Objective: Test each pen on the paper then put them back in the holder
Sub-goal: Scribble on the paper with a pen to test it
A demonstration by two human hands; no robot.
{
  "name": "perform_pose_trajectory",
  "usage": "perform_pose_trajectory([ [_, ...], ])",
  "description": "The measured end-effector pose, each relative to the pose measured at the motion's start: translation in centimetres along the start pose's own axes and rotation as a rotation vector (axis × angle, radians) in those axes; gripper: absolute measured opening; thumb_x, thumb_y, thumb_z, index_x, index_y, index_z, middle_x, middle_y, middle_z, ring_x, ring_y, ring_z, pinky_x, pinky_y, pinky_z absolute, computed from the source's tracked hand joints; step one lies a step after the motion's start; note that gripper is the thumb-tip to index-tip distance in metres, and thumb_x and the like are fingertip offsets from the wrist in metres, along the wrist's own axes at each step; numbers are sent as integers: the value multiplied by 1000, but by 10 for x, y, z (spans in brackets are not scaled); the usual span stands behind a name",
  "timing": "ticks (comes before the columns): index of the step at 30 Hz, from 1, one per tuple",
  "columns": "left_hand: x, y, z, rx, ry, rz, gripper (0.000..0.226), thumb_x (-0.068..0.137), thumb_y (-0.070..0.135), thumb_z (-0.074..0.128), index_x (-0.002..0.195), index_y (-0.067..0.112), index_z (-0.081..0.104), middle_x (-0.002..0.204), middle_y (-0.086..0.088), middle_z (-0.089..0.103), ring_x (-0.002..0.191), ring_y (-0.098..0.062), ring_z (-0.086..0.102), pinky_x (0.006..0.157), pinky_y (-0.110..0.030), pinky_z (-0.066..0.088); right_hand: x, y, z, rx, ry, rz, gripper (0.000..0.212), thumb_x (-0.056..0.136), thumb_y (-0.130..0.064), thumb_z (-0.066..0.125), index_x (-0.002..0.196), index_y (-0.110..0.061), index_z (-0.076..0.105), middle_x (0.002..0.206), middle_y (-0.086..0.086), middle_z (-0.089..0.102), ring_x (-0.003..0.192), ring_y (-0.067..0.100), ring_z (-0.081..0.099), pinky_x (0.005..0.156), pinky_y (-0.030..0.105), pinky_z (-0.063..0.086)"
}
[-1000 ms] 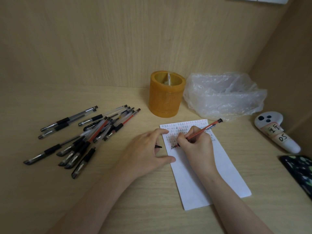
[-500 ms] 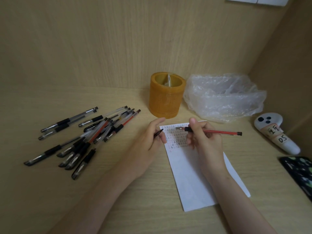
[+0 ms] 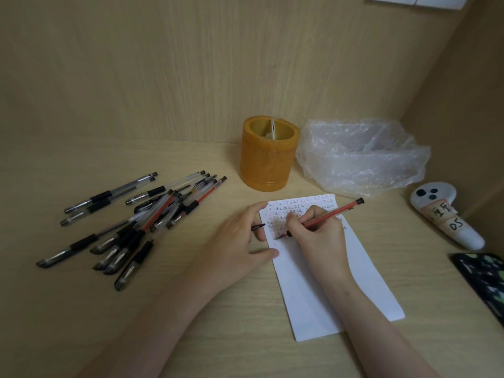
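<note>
While right hand (image 3: 317, 233) pinches red pen (image 3: 331, 214) tip-down on paper (image 3: 321, 282), left hand (image 3: 240, 241) grips black cap (image 3: 257, 227); holder (image 3: 268, 159) behind, plastic bag (image 3: 360, 156) beside it, pen pile (image 3: 131, 225) left.

We see an amber-orange holder (image 3: 268, 155) on our pale wood-grain tabletop (image 3: 191, 309). Our white paper (image 3: 327, 290) carries rows of small red and black marks at its top. The pen (image 3: 331, 214) we write with is red with a black end cap. The loose pens (image 3: 131, 227) are clear with black sleeves, a few showing red inside. Beside them lie a translucent plastic bag (image 3: 360, 156), a white controller (image 3: 447, 216) with black buttons, and a black case (image 3: 482, 279) speckled green.
</note>
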State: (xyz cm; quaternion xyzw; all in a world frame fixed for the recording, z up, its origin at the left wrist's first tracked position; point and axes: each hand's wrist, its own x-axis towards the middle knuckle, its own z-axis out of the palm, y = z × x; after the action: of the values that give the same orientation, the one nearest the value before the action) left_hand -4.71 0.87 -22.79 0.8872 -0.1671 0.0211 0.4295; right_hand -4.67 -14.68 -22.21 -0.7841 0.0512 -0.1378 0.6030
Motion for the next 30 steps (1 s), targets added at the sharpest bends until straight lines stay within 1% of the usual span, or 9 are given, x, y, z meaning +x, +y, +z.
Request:
perform_pose_trajectory([
  [6,1,0,1,15,8,26,76,74,36,73,137,36,30,89,16,52,83,-5,44,84,-19,37,1,2,1,-14,-20,-11,29,83,-10,65,60,-11,47,43,-14,41,44,1,38,47,11,32],
  [12,1,-2,1,20,7,34,75,74,38,72,137,37,30,89,17,52,83,-3,43,84,-19,36,0,1,1,-16,-31,-14,30,83,-10,66,59,-11,48,42,-14,43,43,1,41,46,10,32],
  [16,1,-2,1,23,6,34,75,74,37,72,137,37,30,90,16,52,83,-3,42,86,-19,35,-1,0,2,-27,-32,-17,30,83,-10,66,60,-11,48,43,-14,42,43,1,40,46,11,32],
  [20,0,-1,1,23,-2,24,75,75,37,72,137,37,30,90,16,52,84,-3,43,86,-19,35,-1,0,1,-19,-21,-25,32,83,-7,64,59,-14,44,42,-14,40,42,1,38,45,11,30],
  [25,0,1,-1,31,-17,11,75,75,37,71,137,37,29,91,16,52,84,-3,42,85,-18,35,-1,1,1,-2,-49,-20,29,83,-9,66,61,-10,48,43,-14,43,44,0,41,47,10,33],
  [30,-1,2,-1,33,-25,4,74,76,37,71,137,38,29,90,16,51,84,-2,42,82,-17,34,0,0,2,13,-43,-12,29,84,-11,67,61,-11,48,45,-15,44,46,0,42,49,10,33],
])
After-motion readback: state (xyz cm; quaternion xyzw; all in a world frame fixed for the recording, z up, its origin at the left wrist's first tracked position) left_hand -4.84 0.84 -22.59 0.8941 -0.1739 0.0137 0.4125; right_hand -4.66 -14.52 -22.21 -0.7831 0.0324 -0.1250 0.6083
